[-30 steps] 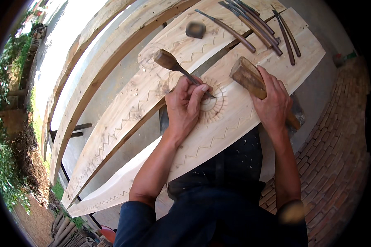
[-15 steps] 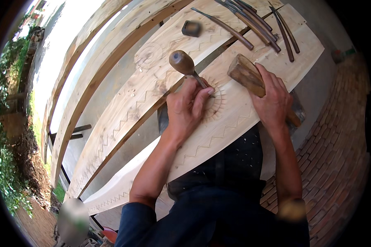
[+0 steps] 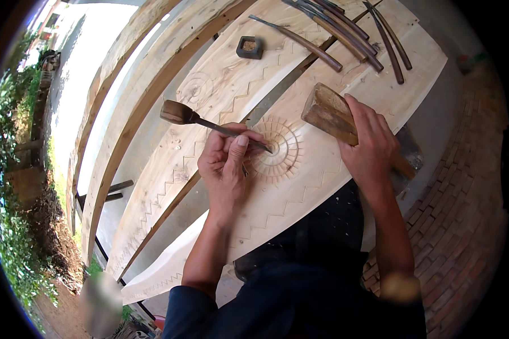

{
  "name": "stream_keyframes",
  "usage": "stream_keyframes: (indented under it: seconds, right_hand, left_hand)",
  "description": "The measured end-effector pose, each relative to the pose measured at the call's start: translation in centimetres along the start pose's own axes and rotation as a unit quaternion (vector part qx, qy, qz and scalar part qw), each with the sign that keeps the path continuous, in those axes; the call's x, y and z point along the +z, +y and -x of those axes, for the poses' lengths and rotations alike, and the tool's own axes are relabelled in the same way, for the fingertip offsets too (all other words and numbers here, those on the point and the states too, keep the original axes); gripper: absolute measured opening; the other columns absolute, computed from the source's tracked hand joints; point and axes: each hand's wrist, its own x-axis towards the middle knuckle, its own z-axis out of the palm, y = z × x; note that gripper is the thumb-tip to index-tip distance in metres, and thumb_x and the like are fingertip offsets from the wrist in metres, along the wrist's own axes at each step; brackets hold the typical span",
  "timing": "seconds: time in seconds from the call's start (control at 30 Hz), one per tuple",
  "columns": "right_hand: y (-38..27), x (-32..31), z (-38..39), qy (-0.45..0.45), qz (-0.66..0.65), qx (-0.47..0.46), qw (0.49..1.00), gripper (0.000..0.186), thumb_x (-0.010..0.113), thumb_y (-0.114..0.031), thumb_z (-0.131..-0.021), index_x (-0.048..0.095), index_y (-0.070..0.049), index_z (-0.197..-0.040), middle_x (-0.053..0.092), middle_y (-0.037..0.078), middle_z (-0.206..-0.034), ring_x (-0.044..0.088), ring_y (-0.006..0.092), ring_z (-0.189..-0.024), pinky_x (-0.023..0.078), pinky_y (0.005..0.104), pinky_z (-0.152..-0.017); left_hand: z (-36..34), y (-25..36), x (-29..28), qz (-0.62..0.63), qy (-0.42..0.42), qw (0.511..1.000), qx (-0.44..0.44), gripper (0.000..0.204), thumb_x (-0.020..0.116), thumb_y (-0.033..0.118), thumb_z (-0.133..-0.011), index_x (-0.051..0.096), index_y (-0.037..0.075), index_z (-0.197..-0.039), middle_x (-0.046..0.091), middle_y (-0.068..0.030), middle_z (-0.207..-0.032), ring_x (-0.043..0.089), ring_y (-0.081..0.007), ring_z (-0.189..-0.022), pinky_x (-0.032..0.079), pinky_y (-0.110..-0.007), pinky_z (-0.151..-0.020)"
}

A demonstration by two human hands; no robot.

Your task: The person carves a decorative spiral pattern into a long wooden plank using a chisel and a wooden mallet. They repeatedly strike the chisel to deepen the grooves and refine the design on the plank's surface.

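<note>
My left hand is closed round the metal shank of a wood chisel. Its bulbous wooden handle leans out to the left, and the blade tip rests at the centre of a carved round rosette with radiating lines. That rosette lies on a long pale curved plank, which also bears a zigzag line. In my right hand is a wooden mallet, held by its block over the plank, right of the rosette. The mallet's handle shows below the hand, and the head is clear of the chisel.
Several carving chisels with wooden handles lie at the plank's far end. A small dark square box sits on the neighbouring plank. Two curved beams stretch along the left. Brick paving is at right, plants far left.
The chisel has swung from fairly upright to a low slant, its handle now farther left. My left hand has shifted left, uncovering more of the rosette. The mallet has moved slightly left and down.
</note>
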Motion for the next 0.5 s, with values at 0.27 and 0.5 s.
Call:
stream_keyframes:
  seconds: [0.27, 0.5]
  right_hand:
    - [0.0, 0.5, 0.2, 0.043, 0.027, -0.028, 0.998, 0.084, 0.091, 0.001, -0.070, 0.067, -0.014, -0.149, 0.076, 0.005, -0.128, 0.076, 0.0275, -0.110, 0.064, 0.0396, -0.090]
    - [-0.1, 0.3, 0.2, 0.042, 0.028, -0.028, 0.998, 0.085, 0.090, 0.002, -0.068, 0.067, -0.014, -0.149, 0.076, 0.005, -0.128, 0.076, 0.0278, -0.110, 0.064, 0.0391, -0.091]
  left_hand:
    - [1.5, -0.3, -2.7, -0.094, 0.023, 0.995, 0.018, 0.024, 0.055, 0.018, -0.120, 0.047, 0.004, -0.137, 0.079, -0.0197, -0.119, 0.079, -0.0245, -0.105, 0.064, -0.037, -0.093]
    - [1.7, 1.1, -1.5, -0.301, 0.006, 0.952, 0.063, 0.018, 0.068, -0.002, -0.108, 0.062, -0.002, -0.126, 0.081, -0.0123, -0.104, 0.078, -0.0162, -0.092, 0.061, -0.030, -0.081]
